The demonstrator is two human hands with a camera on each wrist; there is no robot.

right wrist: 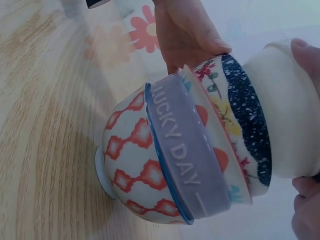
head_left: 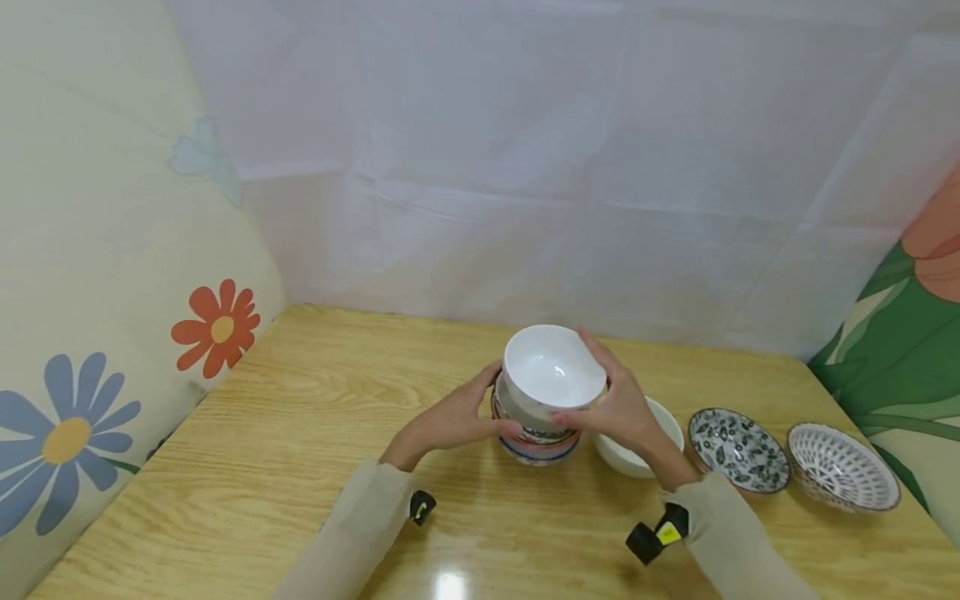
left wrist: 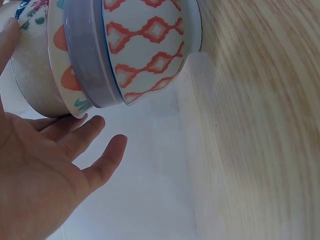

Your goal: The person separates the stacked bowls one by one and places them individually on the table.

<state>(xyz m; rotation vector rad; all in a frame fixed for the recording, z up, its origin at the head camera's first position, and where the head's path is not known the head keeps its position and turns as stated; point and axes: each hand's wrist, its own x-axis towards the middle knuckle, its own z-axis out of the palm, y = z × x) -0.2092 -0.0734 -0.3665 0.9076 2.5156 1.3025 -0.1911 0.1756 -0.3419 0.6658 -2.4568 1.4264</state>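
A plain white bowl (head_left: 555, 367) is at the top of a stack of bowls (head_left: 538, 452), tilted toward me. My right hand (head_left: 624, 408) grips its right side, thumb in front and fingers at the back rim. At the stack's left, my left hand (head_left: 453, 414) holds the upper part between thumb and fingers. From the right wrist, a floral bowl with a dark blue band (right wrist: 247, 120) lies just below the white one. Under it come an orange-spotted bowl (right wrist: 220, 150), a lavender "LUCKY DAY" bowl (right wrist: 182, 150) and a red-patterned bowl (right wrist: 135, 165). Whether the white bowl rests on the stack, I cannot tell.
Right of the stack stands a pale bowl (head_left: 630, 458), partly behind my right hand. Farther right are a dark leaf-patterned bowl (head_left: 738, 450) and a white bowl with dark dashes (head_left: 843, 467). A white cloth (head_left: 450, 167) hangs behind the wooden table (head_left: 315, 383).
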